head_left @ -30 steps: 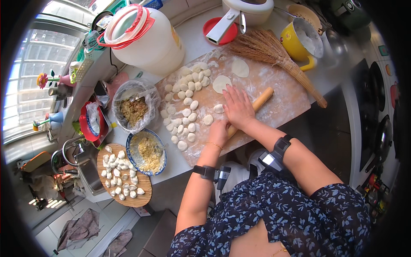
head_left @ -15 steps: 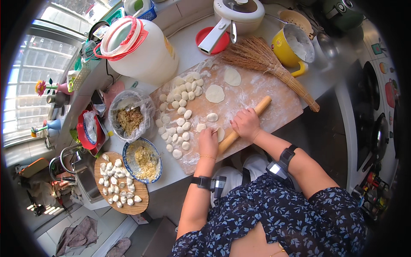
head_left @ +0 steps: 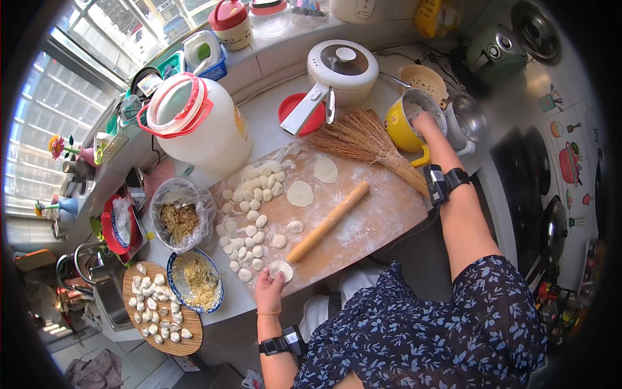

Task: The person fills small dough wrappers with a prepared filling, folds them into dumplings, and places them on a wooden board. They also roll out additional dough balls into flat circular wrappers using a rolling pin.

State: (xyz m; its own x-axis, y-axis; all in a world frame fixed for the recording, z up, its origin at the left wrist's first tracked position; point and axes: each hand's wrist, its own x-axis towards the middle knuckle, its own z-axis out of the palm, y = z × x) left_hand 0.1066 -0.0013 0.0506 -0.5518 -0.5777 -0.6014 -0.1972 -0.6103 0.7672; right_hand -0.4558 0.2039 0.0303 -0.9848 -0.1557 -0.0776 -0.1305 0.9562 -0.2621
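Note:
My left hand pinches the edge of a small round dough wrapper at the near edge of the floured wooden board. My right hand reaches down into a yellow mug of white flour; its fingers are hidden inside. A wooden rolling pin lies slantwise on the board, untouched. Behind it are two rolled wrappers, one round and one farther back. Many small dough pieces cover the board's left part, and a flattened piece lies near the pin.
A straw whisk broom rests across the board's far right corner. Left stand a lined bowl of brown filling, a bowl of yellowish filling and a round mat with dumplings. Behind are a white bucket and a lidded pot.
My right hand has left the rolling pin and gone up and right into the yellow mug. My left hand stays at the wrapper near the board's edge. The view has shifted.

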